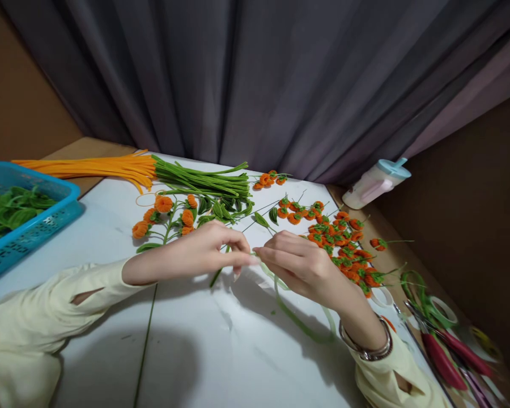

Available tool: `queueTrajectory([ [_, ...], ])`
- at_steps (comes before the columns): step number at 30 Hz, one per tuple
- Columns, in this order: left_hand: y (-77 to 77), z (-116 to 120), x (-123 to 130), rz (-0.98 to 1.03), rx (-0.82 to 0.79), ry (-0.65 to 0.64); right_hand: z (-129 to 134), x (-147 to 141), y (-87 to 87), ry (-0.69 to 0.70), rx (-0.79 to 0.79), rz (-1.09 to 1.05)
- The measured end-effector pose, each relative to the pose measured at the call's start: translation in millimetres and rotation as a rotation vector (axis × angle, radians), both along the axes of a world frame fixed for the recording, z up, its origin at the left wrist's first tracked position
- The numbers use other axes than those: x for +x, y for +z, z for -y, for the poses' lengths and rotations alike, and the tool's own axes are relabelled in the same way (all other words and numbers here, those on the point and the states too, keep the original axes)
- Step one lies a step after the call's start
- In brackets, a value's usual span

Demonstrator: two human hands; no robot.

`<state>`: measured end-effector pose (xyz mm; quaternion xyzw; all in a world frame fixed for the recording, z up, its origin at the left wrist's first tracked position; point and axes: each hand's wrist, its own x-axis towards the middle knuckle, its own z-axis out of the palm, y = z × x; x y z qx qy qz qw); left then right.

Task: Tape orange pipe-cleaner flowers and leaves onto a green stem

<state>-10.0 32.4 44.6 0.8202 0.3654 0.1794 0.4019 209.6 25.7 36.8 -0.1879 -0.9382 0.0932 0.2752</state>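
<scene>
My left hand [227,249] is closed in a pinch, with a short green stem [216,276] sticking out beneath its fingers. Close by, my right hand [304,263] has its fingertips pressed together on a pale green strip of floral tape [300,323]. That strip loops down and to the right over the white tabletop. The fingertips of both hands nearly meet, and they partly hide the stem and the tape's end. Beyond the left wrist lies a branch with orange pompom-like fruits [164,204]. Thin wires and a green leaf [261,220] lie behind the hands.
Many orange fruits with green tops [344,243] lie at right. Green [204,178] and orange pipe cleaners [110,170] are bundled at the back. A blue basket of leaves [74,198] stands left, a tumbler [374,184] back right. Red-handled pliers [444,362] and tape rolls lie front right.
</scene>
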Motion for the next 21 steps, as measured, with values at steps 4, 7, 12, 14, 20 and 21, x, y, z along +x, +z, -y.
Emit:
queueTrajectory([
  [4,-9.8,10,0,-0.031,0.568,0.030,1,-3,1.5,-0.034,-0.105,-0.043],
  [7,-12.1,13,0,-0.031,0.816,-0.015,0,-4,3.9,-0.070,-0.181,-0.080],
  [12,-9.1,13,0,-0.062,0.869,-0.068,-1,-4,7.0,-0.054,-0.197,-0.065],
  [14,-9.5,13,-1,-0.088,0.893,-0.080,-2,-4,6.8,-0.052,-0.184,-0.057],
  [20,-9.5,13,-3,-0.135,0.908,-0.104,1,-2,1.9,-0.035,-0.086,-0.031],
  [21,-8.0,12,-3,-0.113,0.840,-0.103,2,-2,1.4,-0.035,-0.057,-0.015],
])
